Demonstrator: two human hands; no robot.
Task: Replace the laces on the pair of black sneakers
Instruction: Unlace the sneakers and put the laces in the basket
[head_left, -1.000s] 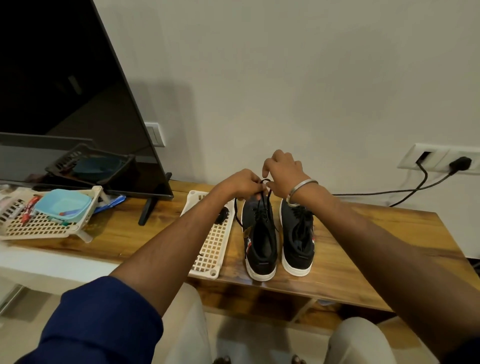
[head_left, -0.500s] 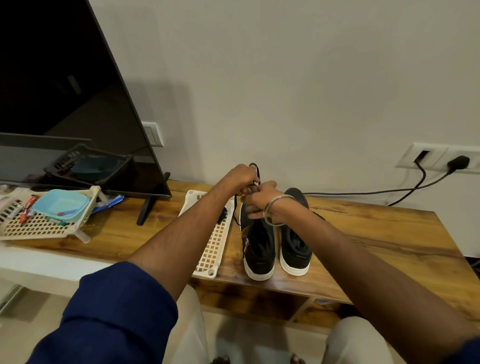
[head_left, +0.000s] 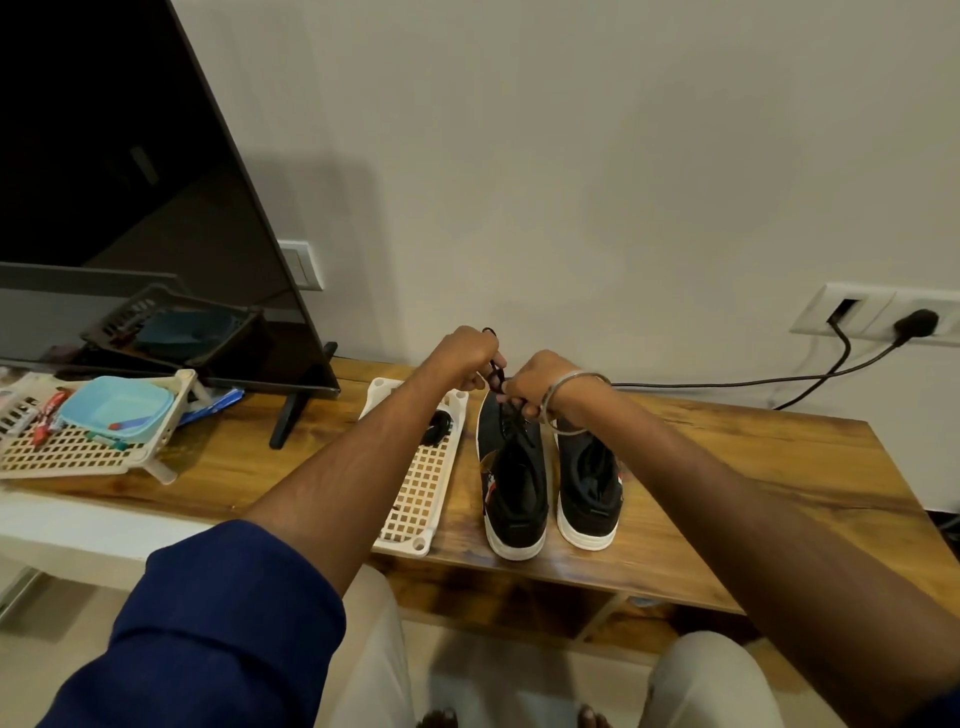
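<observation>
Two black sneakers stood side by side on the wooden counter (head_left: 753, 467), heels toward its near edge and toes toward the wall. The left sneaker (head_left: 511, 483) and the right sneaker (head_left: 589, 488) sat just beside each other, both upright on white soles.

Both hands met above the toe end of the left sneaker. The left hand (head_left: 465, 356) had its grip closed, pinching a black lace (head_left: 496, 371) that looped out past its knuckles. The right hand (head_left: 537, 384), with a metal bangle (head_left: 574, 395) on the wrist, was likewise curled around the same lace, its fingers close against those of the left hand. The lace ran down from the hands into the eyelets of the left sneaker.

A white lattice tray (head_left: 421, 483) lay just beside the left sneaker, reaching the near edge of the counter, with a small dark bundle (head_left: 436, 427) on its far end. Toward the counter's left end stood a television (head_left: 130, 208), with a cream basket (head_left: 67, 452) holding a light blue container (head_left: 117, 408) in front of it. A black cable (head_left: 727, 384) ran along the far edge to a wall socket (head_left: 878, 314).
</observation>
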